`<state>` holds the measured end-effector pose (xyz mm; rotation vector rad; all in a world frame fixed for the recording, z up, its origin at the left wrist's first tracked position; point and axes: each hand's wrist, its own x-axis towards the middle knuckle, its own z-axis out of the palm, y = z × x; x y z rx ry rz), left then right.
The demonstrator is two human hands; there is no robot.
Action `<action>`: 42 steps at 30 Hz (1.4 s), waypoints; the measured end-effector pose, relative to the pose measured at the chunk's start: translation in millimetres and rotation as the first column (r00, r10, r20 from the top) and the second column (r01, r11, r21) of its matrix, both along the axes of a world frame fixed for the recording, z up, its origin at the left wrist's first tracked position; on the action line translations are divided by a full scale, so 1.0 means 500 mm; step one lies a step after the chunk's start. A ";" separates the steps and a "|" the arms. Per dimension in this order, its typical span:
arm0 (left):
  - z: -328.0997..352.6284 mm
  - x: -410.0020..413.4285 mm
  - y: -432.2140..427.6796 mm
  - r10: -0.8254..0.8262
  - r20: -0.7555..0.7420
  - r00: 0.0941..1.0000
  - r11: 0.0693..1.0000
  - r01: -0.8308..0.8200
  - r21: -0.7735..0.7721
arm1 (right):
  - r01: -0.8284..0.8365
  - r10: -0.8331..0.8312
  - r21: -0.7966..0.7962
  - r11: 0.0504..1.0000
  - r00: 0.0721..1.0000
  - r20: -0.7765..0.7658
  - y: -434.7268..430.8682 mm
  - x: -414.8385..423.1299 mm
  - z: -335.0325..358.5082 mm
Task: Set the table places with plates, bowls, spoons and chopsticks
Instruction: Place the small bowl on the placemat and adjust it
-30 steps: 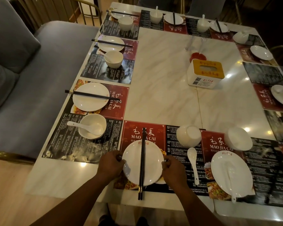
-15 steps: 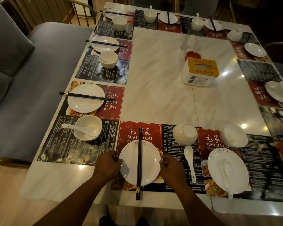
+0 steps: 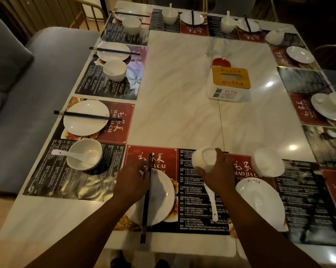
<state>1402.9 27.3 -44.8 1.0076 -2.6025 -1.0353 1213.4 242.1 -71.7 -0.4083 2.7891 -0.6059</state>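
At the near edge of the table [image 3: 182, 105], the right hand [image 3: 218, 172] grips a white bowl [image 3: 203, 159], with fingers curled over its far side and the thumb at its near side. The bowl is tipped so that its foot ring faces up toward the camera. It is over the black-and-red place mat [image 3: 198, 194]; whether it still touches the mat cannot be told.

The left hand [image 3: 132, 180] lies over the far left part of the nearest plate [image 3: 161, 198], its fingers bent at the upper part of the chopsticks [image 3: 146, 202]. Whether they pinch the sticks or only touch them cannot be told. The chopsticks lie as a pair across the middle of the plate, pointing away from the person, and their near ends stick out past the plate's rim. A white spoon [image 3: 212, 206] lies on the mat just right of the plate, with its handle toward the person.

Further right, a second plate [image 3: 267, 213] has a second spoon [image 3: 258, 200] on it, and just beyond it a second bowl [image 3: 267, 161] sits upside down.

Along the left side, a set plate [image 3: 86, 122] has black chopsticks across it, and beside it a set bowl [image 3: 89, 149] holds a spoon. A tissue box [image 3: 229, 88] stands near the middle of the table, and a grey bench [image 3: 31, 97] runs along the left.
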 end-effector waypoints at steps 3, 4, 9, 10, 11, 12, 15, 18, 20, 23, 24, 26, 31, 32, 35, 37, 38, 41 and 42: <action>0.001 -0.026 0.021 -0.012 -0.002 1.000 1.000 0.012 0.011 | -0.023 0.026 -0.045 0.999 0.998 0.062 -0.008 -0.023 -0.021; 0.003 -0.032 0.027 -0.024 -0.007 1.000 1.000 0.024 0.009 | -0.023 0.027 -0.063 0.998 0.998 0.063 -0.010 -0.028 -0.023; 0.007 -0.065 0.046 -0.115 -0.015 0.993 0.993 0.115 0.010 | -0.045 0.059 -0.175 0.984 0.995 0.079 -0.018 -0.039 -0.017; 0.005 -0.072 0.047 -0.136 -0.006 0.991 0.991 0.136 0.006 | -0.025 0.048 -0.222 0.975 0.994 0.101 -0.021 -0.041 -0.008; 0.003 -0.079 0.047 -0.154 0.002 0.988 0.988 0.154 0.001 | 0.010 0.028 -0.269 0.963 0.990 0.136 -0.026 -0.044 0.004; 0.001 -0.086 0.047 -0.165 0.006 0.986 0.986 0.165 -0.005 | 0.046 0.011 -0.308 0.950 0.983 0.182 -0.030 -0.048 0.017; 0.001 -0.106 0.046 -0.175 0.036 0.984 0.984 0.175 0.001 | 0.105 0.034 -0.368 0.924 0.935 0.352 -0.039 -0.063 0.047; 0.010 -0.132 0.054 -0.241 0.004 0.971 0.971 0.241 -0.007 | 0.110 0.124 -0.410 0.905 0.855 0.503 -0.040 -0.073 0.070; 0.016 -0.150 0.063 -0.287 -0.054 0.956 0.958 0.286 -0.025 | 0.087 0.179 -0.415 0.906 0.808 0.561 -0.042 -0.074 0.078; 0.019 -0.167 0.073 -0.285 -0.116 0.952 0.959 0.284 -0.026 | 0.126 0.215 -0.451 0.884 0.746 0.631 -0.044 -0.065 0.088; 0.021 -0.171 0.074 -0.275 -0.129 0.953 0.961 0.273 -0.034 | 0.138 0.228 -0.463 0.875 0.728 0.647 -0.043 -0.063 0.090; 0.022 -0.178 0.074 -0.269 -0.121 0.956 0.963 0.264 -0.054 | 0.097 0.285 -0.490 0.867 0.709 0.645 -0.037 -0.060 0.097; 0.015 -0.199 0.070 -0.143 0.031 0.989 0.989 0.141 0.054 | -0.287 0.451 -0.384 0.878 0.766 0.458 -0.013 -0.073 0.106; 0.012 -0.203 0.071 -0.121 0.050 0.991 0.990 0.117 0.076 | -0.334 0.445 -0.315 0.888 0.794 0.413 -0.008 -0.077 0.101; 0.010 -0.218 0.075 -0.092 0.097 0.991 0.988 0.079 0.136 | -0.380 0.411 -0.161 0.911 0.865 0.289 -0.001 -0.079 0.080; 0.003 -0.226 0.074 -0.106 0.132 0.986 0.986 0.087 0.143 | -0.378 0.395 -0.115 0.919 0.887 0.240 -0.002 -0.073 0.074; -0.001 -0.228 0.072 -0.116 0.151 0.982 0.986 0.095 0.141 | -0.357 0.374 -0.113 0.927 0.900 0.225 -0.001 -0.071 0.073; -0.016 -0.226 0.062 -0.140 0.211 0.967 0.985 0.115 0.128 | -0.226 0.261 -0.173 0.959 0.940 0.218 0.019 -0.056 0.071; -0.020 -0.225 0.060 -0.146 0.222 0.964 0.985 0.120 0.127 | -0.173 0.210 -0.174 0.969 0.951 0.226 0.032 -0.049 0.069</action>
